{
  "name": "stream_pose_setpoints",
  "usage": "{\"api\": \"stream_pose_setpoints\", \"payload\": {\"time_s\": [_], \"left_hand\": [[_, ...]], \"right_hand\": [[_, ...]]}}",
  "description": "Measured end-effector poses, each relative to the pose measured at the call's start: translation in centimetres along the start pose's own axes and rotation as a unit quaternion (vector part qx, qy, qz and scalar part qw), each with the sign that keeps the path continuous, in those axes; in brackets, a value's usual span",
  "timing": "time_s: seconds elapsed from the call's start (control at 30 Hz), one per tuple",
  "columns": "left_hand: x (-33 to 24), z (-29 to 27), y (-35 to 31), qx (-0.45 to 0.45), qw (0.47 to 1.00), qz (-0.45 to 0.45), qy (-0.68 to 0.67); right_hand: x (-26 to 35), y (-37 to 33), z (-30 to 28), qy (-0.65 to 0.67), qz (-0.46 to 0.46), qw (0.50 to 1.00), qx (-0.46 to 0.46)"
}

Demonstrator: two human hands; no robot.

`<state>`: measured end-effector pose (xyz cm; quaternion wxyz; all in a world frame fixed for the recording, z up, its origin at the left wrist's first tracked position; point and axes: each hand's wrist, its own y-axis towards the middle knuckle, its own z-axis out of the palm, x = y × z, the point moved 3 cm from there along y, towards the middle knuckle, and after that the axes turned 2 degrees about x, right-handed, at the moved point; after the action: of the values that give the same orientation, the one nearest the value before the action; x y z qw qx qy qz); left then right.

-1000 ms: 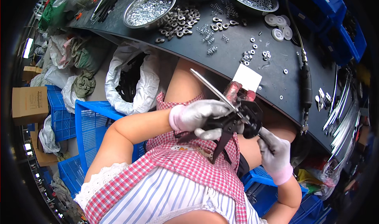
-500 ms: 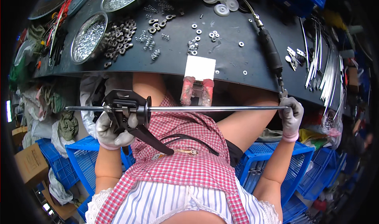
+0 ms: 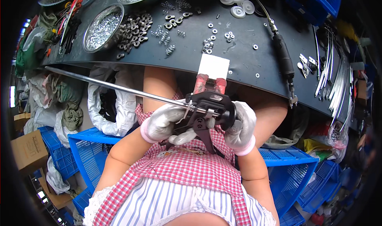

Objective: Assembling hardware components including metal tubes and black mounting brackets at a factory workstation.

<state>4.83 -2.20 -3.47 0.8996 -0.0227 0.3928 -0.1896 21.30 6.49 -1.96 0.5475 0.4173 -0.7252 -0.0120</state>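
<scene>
A black caulking-gun handle frame (image 3: 207,112) with a long metal rod (image 3: 115,86) sits over my lap, just below the dark workbench edge. The rod runs out to the upper left. My left hand (image 3: 165,124), in a white glove, grips the frame's left side and trigger. My right hand (image 3: 240,124), also gloved, is closed on the frame's right end. Loose nuts and washers (image 3: 211,41) and black metal parts (image 3: 137,25) lie on the bench (image 3: 246,70) above both hands.
Round metal bowls of small hardware (image 3: 102,27) stand at the bench's left. White discs (image 3: 238,3) lie at the top. A black air tool with hose (image 3: 283,58) and metal rods (image 3: 332,74) lie at the right. Blue crates (image 3: 292,174) and bags (image 3: 111,106) flank my legs.
The rod swung from lying level across my lap to pointing up-left. My right hand left the rod's far end and came in to the frame; both hands now meet at centre.
</scene>
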Motion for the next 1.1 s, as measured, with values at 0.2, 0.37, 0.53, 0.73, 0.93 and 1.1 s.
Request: {"api": "stream_pose_setpoints", "payload": {"time_s": [0.2,0.37,0.53,0.73,0.93,1.1], "left_hand": [[0.9,4.3,3.1,0.150,0.971,-0.145,-0.114],[3.6,12.9,6.8,0.321,0.937,-0.044,-0.134],[6.5,16.6,5.1,0.160,0.953,0.249,-0.071],[7.5,14.6,4.3,0.184,0.866,0.035,-0.463],[5.4,5.2,2.4,-0.089,0.938,0.067,-0.328],[7.5,1.1,1.2,0.014,0.937,0.029,-0.348]], "right_hand": [[0.5,-3.5,-5.5,-0.072,0.056,0.989,-0.113],[6.1,-5.1,-11.9,-0.374,-0.108,0.887,-0.250],[11.8,-3.6,-20.0,-0.557,-0.166,0.814,0.018],[10.5,-0.8,-13.4,-0.462,-0.153,0.873,-0.034],[7.3,5.4,-1.9,-0.344,0.080,0.932,0.082],[5.3,5.1,1.0,-0.465,0.150,0.870,0.070]]}}
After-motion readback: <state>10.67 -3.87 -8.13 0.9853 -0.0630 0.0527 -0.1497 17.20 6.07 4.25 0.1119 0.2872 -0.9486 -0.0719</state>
